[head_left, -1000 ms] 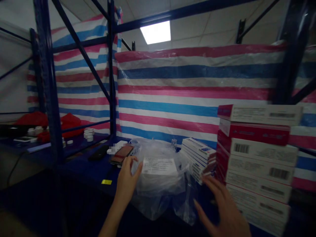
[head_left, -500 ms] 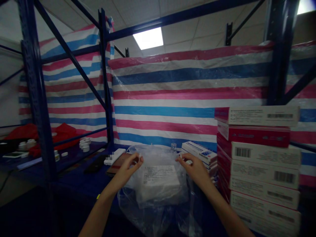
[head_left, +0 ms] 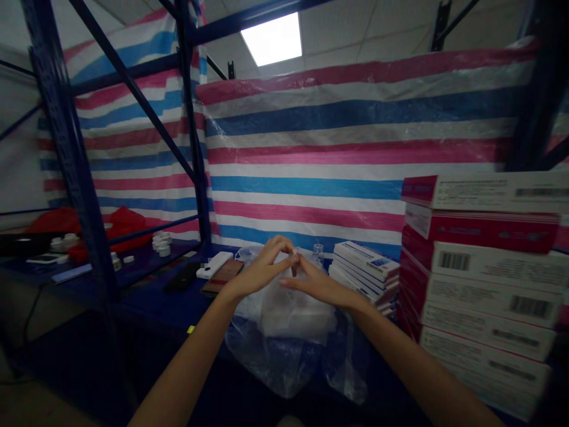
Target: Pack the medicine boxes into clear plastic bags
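At the middle of the blue shelf [head_left: 151, 314]: clear plastic bag [head_left: 284, 370], crumpled, spread toward the near side, with a pale box [head_left: 293, 314] inside, seen through the film.
Left hand [head_left: 265, 270]: reaching in from the left, above the far part of the bag; fingers bent over, tips close to those opposite; hold on the film impossible to tell.
Right hand [head_left: 317, 283]: reaching in from the right, above the bag; thumb and forefinger slightly parted, tips beside the left ones; grip on any film impossible to tell.
Left of the bag: brown flat case [head_left: 229, 271], just beside; farther left, white flat device [head_left: 216, 265] and black flat object [head_left: 183, 276].
Far side: small clear bottle [head_left: 318, 252], behind the hands; striped sheet [head_left: 311, 160] beyond.
Right of the bag: slanting pile of white-and-blue boxes [head_left: 367, 261]; farther right, tall stack of red-and-white cartons [head_left: 493, 296].
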`<action>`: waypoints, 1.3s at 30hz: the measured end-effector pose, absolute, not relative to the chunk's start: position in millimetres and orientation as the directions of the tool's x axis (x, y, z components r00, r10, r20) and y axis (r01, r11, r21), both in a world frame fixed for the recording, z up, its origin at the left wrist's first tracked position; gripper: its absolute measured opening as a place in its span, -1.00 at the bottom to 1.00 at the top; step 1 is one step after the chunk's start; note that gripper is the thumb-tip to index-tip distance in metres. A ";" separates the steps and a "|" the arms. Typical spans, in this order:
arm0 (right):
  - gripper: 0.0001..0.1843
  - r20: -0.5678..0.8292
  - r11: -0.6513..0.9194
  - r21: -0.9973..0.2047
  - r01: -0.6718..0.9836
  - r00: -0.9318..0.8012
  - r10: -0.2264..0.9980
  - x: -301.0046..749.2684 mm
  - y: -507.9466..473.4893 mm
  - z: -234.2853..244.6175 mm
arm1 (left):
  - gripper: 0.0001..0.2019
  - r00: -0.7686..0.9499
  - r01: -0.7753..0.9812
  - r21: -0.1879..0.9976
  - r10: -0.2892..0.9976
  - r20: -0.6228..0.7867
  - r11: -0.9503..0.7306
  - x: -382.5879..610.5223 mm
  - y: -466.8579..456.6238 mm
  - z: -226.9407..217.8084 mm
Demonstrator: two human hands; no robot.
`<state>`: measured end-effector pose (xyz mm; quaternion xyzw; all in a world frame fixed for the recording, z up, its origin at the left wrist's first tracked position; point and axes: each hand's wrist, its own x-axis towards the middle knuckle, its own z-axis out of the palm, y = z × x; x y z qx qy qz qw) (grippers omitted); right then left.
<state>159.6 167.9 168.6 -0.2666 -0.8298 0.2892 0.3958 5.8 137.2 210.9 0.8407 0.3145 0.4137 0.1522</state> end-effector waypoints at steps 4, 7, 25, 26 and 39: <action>-0.68 0.618 0.716 -0.695 0.069 -0.451 0.644 144.5 176.6 160.6 | -0.88 0.546 0.447 0.423 0.615 0.569 -0.788 21.0 136.7 214.4; -0.63 0.626 0.700 -0.705 0.113 -0.364 0.689 141.6 183.7 153.1 | -0.81 0.535 0.345 0.538 0.633 0.560 -0.769 15.5 140.2 206.9; -0.73 0.565 0.696 -0.678 0.237 -0.437 0.700 159.1 169.5 153.1 | -0.88 0.390 0.603 0.368 0.664 0.638 -0.708 -3.4 149.8 189.1; -0.76 0.552 0.677 -0.704 0.213 -0.436 0.711 160.2 170.2 151.8 | -0.87 0.395 0.612 0.361 0.667 0.632 -0.704 -5.2 149.6 190.2; -0.58 0.536 0.643 -0.761 0.085 -0.477 0.697 177.0 183.7 153.1 | -0.74 0.425 0.459 0.584 0.743 0.518 -0.670 7.4 155.1 157.4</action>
